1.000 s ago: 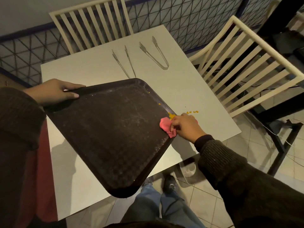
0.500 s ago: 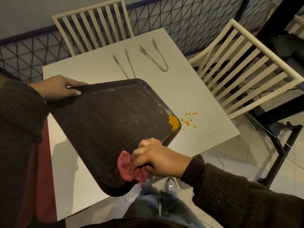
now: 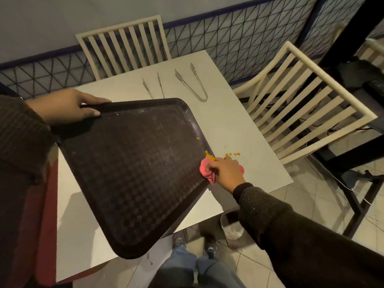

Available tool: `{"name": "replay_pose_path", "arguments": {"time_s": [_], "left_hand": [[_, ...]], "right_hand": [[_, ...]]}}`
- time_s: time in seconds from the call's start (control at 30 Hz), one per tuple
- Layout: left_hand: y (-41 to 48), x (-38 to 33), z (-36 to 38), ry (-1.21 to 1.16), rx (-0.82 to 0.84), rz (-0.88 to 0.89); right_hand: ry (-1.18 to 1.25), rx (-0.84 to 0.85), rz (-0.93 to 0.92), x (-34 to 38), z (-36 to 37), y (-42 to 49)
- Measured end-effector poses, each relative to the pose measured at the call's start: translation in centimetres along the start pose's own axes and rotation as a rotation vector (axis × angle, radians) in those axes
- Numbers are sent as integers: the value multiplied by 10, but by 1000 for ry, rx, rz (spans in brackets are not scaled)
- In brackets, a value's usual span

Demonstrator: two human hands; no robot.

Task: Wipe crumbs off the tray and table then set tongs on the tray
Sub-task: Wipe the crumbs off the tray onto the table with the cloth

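Your left hand (image 3: pixel 68 106) grips the tilted tray (image 3: pixel 133 171) while your right hand's (image 3: pixel 225 170) fingers pinch a pink cloth (image 3: pixel 204 168) at its edge, orange crumbs (image 3: pixel 232 154) still on tray and table (image 3: pixel 228 125), both tongs (image 3: pixel 192 84) waiting untouched beyond.

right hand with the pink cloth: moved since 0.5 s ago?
Yes. The right hand, gripping the pink cloth, went from the dark brown plastic tray's near edge up to its right corner, beside the orange crumbs.
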State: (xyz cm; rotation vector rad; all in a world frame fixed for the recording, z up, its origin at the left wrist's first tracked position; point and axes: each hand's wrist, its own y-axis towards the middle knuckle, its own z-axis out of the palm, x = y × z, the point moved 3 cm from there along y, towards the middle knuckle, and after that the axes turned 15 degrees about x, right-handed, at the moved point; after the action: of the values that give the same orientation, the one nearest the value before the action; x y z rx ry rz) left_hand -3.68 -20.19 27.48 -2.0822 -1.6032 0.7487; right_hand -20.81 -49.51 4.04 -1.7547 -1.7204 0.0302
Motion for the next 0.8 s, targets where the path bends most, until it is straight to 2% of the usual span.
{"name": "replay_pose_path", "arguments": {"time_s": [0.13, 0.2, 0.27, 0.3, 0.37, 0.5, 0.57, 0.67, 0.73, 0.8], "left_hand": [[-6, -13, -5, 7, -42, 25], [-5, -14, -10, -107, -23, 14], [-6, -5, -15, -226, 27, -24], [-7, 0, -17, -318, 30, -20], [-11, 7, -10, -576, -15, 57], [-15, 7, 45, -1044, -255, 258], [-14, 16, 64, -1089, -442, 292], [-14, 22, 68, -975, -643, 303], [-17, 21, 63, -930, -706, 342], [-17, 15, 57, -921, -714, 391]], "right_hand": [[307, -121, 128, -2, -21, 5], [443, -161, 106, 11, -29, 5], [528, -130, 54, 26, -24, 6], [631, -127, -16, 34, -16, 7], [796, -243, -106, 43, -5, 9], [899, -356, -131, 52, -1, 10], [901, -394, -126, 54, -3, 11], [867, -333, -107, 52, -5, 12], [742, -343, -41, 45, -14, 14], [726, -445, -3, 28, -26, 18]]}}
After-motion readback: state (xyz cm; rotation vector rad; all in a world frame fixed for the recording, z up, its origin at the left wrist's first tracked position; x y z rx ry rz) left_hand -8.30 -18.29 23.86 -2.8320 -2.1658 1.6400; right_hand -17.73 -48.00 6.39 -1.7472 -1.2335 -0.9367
